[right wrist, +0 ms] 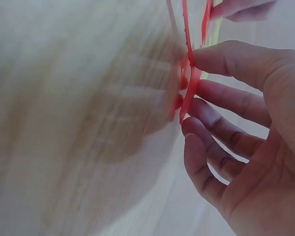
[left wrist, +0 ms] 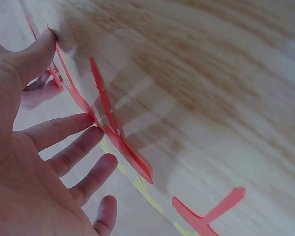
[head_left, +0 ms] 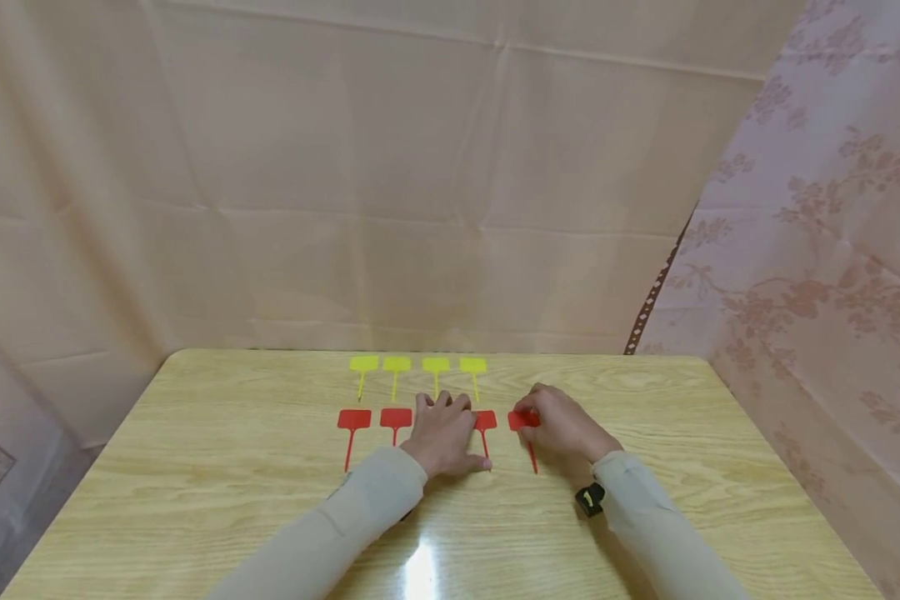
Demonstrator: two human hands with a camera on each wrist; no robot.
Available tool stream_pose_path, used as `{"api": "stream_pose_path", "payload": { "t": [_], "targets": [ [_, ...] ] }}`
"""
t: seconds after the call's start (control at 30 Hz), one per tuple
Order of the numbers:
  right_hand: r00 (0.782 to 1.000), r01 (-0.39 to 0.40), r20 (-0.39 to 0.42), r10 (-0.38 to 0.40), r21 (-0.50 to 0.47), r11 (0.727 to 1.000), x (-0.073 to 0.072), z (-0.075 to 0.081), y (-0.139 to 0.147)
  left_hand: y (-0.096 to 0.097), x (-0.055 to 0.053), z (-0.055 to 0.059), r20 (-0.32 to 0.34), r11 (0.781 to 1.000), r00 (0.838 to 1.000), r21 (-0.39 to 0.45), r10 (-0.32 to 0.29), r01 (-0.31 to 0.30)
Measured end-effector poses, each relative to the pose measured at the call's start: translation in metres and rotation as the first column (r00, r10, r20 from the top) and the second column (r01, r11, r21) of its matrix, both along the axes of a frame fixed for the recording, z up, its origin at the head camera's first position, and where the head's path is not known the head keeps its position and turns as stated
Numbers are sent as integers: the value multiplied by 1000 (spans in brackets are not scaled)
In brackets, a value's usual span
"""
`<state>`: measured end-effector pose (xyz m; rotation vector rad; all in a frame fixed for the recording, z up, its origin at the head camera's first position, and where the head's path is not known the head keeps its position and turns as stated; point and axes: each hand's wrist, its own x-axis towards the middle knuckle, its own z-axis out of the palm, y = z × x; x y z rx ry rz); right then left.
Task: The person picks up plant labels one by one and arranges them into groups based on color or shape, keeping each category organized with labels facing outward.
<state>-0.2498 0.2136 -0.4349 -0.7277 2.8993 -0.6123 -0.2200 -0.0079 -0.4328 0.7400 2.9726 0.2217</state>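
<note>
Several red T-shaped plant labels (head_left: 355, 418) lie in a row on the wooden table. My left hand (head_left: 444, 433) spreads over the middle of that row, fingers extended. Its thumb reaches the stem end of one red label (head_left: 485, 419), and its index finger is by that label's head, as the left wrist view shows. At the row's right end my right hand (head_left: 562, 421) pinches another red plant label (right wrist: 189, 96) by its head, between thumb and fingers. This label's stem (head_left: 532, 458) points toward me.
Behind the red row lie several yellow plant labels (head_left: 397, 364), near the table's (head_left: 195, 467) back edge. A beige cloth (head_left: 345, 208) hangs behind the table, and a flowered cloth (head_left: 832, 292) hangs at the right.
</note>
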Motion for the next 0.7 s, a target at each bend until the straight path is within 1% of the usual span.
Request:
{"api": "stream_pose_path", "payload": {
  "t": [0.17,0.3,0.4,0.53,0.7],
  "targets": [
    [1000,-7,18,6,13,1000,-6,1,-1,2,0,0,1,1000,1000,-7,-1,1],
    [1000,-2,23,2,12,1000,-5,1,-1,2,0,-1,4,1000,1000,-3,3,-3],
    [1000,0,2,0,-1,1000,-3,-1,0,1,0,-1,9,1000,1000,10,7,-7],
    [998,-9,-59,7,-27,1000,4,-2,3,0,0,0,24,999,1000,40,6,-7],
    [994,-13,-107,7,-63,998,19,3,11,-2,-1,1,55,998,999,68,5,-8]
  ]
}}
